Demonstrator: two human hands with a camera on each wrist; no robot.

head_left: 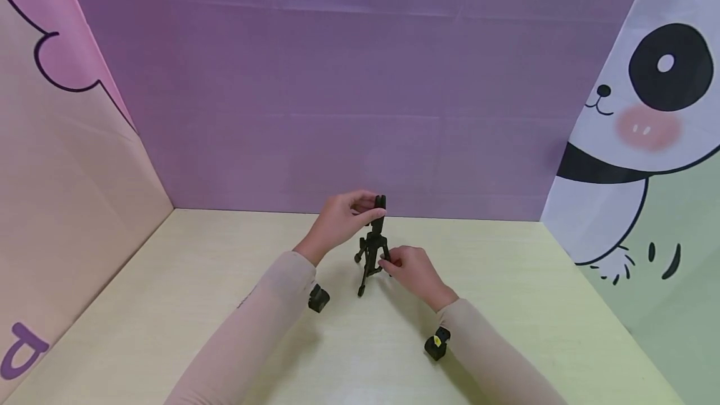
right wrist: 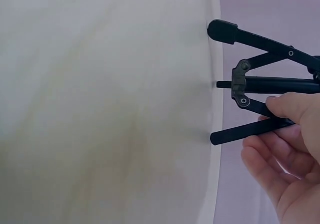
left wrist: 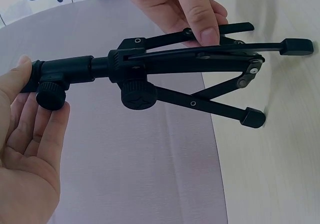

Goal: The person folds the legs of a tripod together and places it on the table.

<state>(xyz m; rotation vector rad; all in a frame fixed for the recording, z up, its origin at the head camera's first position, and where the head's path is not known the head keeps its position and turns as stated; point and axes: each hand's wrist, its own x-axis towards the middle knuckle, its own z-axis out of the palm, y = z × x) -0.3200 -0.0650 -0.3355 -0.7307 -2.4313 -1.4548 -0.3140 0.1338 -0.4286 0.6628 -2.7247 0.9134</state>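
A small black tripod [head_left: 371,247] stands upright on the table, its legs partly spread. My left hand [head_left: 340,220] holds its top end between thumb and fingers, beside a round knob [left wrist: 51,95] in the left wrist view. Lower down, my right hand [head_left: 417,275] pinches one leg [right wrist: 250,130] near its brace, thumb on one side and fingers on the other. That leg has a plain, thin end, while another leg ends in a chunky foot [right wrist: 222,31]. A larger knob [left wrist: 139,94] sits where the legs join the column.
The pale wooden table [head_left: 169,305] runs back to a purple wall panel [head_left: 360,92]. Side panels flank it, with a panda print [head_left: 613,142] on the right one. Small black cameras [head_left: 319,298] hang at both wrists.
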